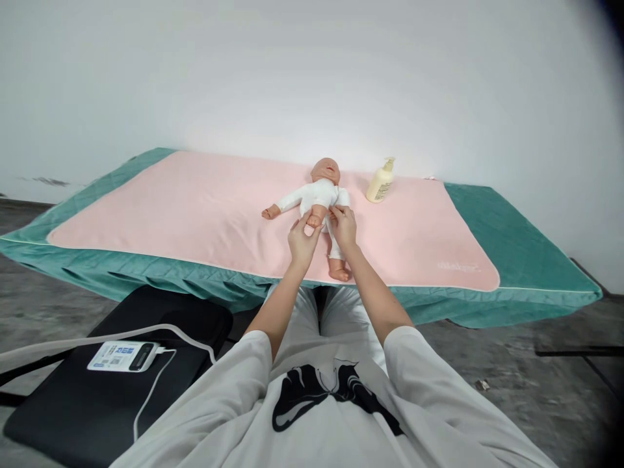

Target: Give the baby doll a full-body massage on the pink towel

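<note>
While a baby doll with a tan plastic head and a white cloth body point(319, 193) lies face up at the centre of the frame, its head toward the top, the left hand point(303, 242) pinches its raised foot between thumb and fingers. Just to the right, the right hand point(345, 229) has its fingers bent at the doll's side; whether they grip cloth or a limb, I cannot tell. Beneath the doll, a pale pink cloth mat point(146, 214) spans the middle of the frame over a green quilted cover point(517, 234). Right of the doll's head stands a cream plastic pump bottle point(380, 184). At lower left, a white rectangular device with a dark display point(114, 356) rests on a black padded seat point(63, 409).
</note>
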`<control>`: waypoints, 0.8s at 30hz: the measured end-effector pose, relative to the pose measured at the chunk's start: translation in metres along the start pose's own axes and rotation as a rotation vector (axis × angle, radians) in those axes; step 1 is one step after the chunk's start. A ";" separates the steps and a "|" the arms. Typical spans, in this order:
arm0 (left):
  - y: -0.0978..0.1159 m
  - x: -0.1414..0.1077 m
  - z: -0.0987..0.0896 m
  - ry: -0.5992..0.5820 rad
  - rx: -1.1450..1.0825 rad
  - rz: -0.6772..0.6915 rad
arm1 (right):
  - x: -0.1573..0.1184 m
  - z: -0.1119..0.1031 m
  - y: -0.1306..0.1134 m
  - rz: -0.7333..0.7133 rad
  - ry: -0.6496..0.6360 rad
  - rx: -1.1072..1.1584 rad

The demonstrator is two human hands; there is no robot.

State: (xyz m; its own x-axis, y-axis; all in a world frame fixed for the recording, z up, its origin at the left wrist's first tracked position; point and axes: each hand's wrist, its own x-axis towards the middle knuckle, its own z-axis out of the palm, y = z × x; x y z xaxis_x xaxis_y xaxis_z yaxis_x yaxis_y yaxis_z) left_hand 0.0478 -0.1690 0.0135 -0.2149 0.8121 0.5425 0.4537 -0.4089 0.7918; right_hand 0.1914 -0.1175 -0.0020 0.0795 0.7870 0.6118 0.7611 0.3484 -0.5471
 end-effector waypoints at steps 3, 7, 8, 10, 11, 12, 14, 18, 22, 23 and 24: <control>0.000 -0.003 -0.001 0.008 -0.005 -0.011 | 0.002 -0.002 0.003 -0.003 0.000 0.023; -0.002 -0.009 -0.003 0.016 -0.017 -0.026 | 0.008 -0.009 0.011 0.011 0.030 0.078; -0.002 -0.010 -0.004 0.018 -0.019 -0.028 | 0.011 -0.011 0.014 0.020 0.039 0.095; -0.005 -0.015 -0.007 0.021 -0.032 -0.031 | 0.014 -0.017 0.022 0.050 0.059 0.125; -0.007 -0.017 -0.009 0.020 -0.043 -0.033 | 0.015 -0.020 0.027 0.068 0.071 0.138; -0.008 -0.020 -0.011 0.018 -0.057 -0.036 | 0.016 -0.024 0.032 0.086 0.085 0.151; -0.012 -0.026 -0.016 0.012 -0.079 -0.041 | 0.016 -0.030 0.044 0.122 0.112 0.185; -0.022 -0.045 -0.024 0.011 -0.094 -0.049 | 0.008 -0.038 0.068 0.233 0.160 0.244; -0.033 -0.069 -0.028 -0.010 -0.087 -0.098 | -0.004 -0.041 0.087 0.327 0.189 0.249; -0.036 -0.075 -0.028 -0.009 -0.091 -0.103 | -0.007 -0.042 0.091 0.347 0.190 0.257; -0.038 -0.080 -0.029 -0.006 -0.095 -0.107 | -0.010 -0.042 0.094 0.366 0.191 0.263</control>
State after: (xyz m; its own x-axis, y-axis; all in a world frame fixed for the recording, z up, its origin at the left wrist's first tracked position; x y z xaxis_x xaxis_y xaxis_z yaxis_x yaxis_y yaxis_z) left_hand 0.0228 -0.2307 -0.0520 -0.2523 0.8557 0.4518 0.3444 -0.3569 0.8683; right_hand 0.2886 -0.1144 -0.0356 0.4466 0.7830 0.4331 0.4748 0.2029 -0.8564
